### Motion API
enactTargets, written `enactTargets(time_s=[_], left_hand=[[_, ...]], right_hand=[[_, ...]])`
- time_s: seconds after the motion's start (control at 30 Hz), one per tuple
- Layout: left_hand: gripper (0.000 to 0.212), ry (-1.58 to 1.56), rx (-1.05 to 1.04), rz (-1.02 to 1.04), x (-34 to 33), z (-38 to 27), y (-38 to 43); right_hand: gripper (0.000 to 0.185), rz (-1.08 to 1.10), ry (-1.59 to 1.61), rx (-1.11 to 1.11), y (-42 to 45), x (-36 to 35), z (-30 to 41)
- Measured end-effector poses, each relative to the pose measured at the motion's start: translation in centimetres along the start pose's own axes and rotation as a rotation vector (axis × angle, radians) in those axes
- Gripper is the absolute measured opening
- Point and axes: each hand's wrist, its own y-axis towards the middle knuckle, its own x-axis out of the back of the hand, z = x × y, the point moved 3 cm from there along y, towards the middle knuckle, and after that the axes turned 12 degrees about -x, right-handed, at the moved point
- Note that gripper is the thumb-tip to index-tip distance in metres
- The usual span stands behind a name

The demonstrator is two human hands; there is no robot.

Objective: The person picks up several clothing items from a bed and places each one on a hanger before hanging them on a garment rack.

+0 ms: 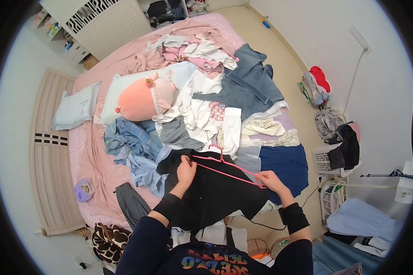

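Observation:
A black short-sleeved garment (pixel 206 199) is spread across the near edge of the bed. On top of it lies a pink clothes hanger (pixel 227 176), its hook pointing away from me. My left hand (pixel 187 170) pinches the black cloth near the hanger's left end; whether it also grips the hanger there is hidden by the fingers. Gripped in my right hand (pixel 271 180) is the hanger's right end, above the garment's right side. Navy blue cloth (pixel 284 168) lies just beyond that hand, and a blue striped shirt (pixel 146 170) is left of the black garment.
A pink pig plush toy (pixel 137 99) rests against a pillow (pixel 113 89). Denim clothing (pixel 247 82) and white clothes (pixel 198 113) are heaped mid-bed. Dark grey trousers (pixel 132 202) lie near left. Right of the bed stand a backpack (pixel 330 120) and a white basket (pixel 325 161); a cable (pixel 266 227) hangs nearby.

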Motion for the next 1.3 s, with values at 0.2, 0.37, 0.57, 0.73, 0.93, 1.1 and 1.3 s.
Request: enactTargets(time_s=[0.2,0.37,0.57,0.73,0.93,1.1,1.3], left_hand=[[0.033,-0.012,-0.001,0.0,0.9,2.6,2.1],[0.024,-0.156,-0.256,0.115,2.6,-3.3,-0.5],[0.035,-0.026,-0.442,0.005,5.9,-3.2,-4.3],[0.04,-0.013,-0.292,0.037,9.2,-2.8,-5.4],[0.017,0.224,-0.655,-0.176,15.5,-3.2,-3.6],[0.024,0.019,-0.544,0.318,15.5,1.7,-0.7],[0.025,0.067,-0.576,0.341,17.5,-1.2,-1.1]], right_hand=[[0.031,0.183,0.158,-0.095,-2.7,0.1,1.7],[0.029,0.368,0.288,-0.161,-0.6,-4.0,3.4],[0.035,0.377,0.313,-0.138,-1.3,-6.3,2.9],[0.038,0.235,0.167,-0.108,-5.0,-4.9,4.0],[0.037,0.118,0.083,-0.032,-7.4,-5.1,6.2],[0.038,0.048,0.025,0.079,-6.7,-4.0,7.1],[0.048,-0.354,-0.128,0.261,-5.8,-2.3,7.6]])
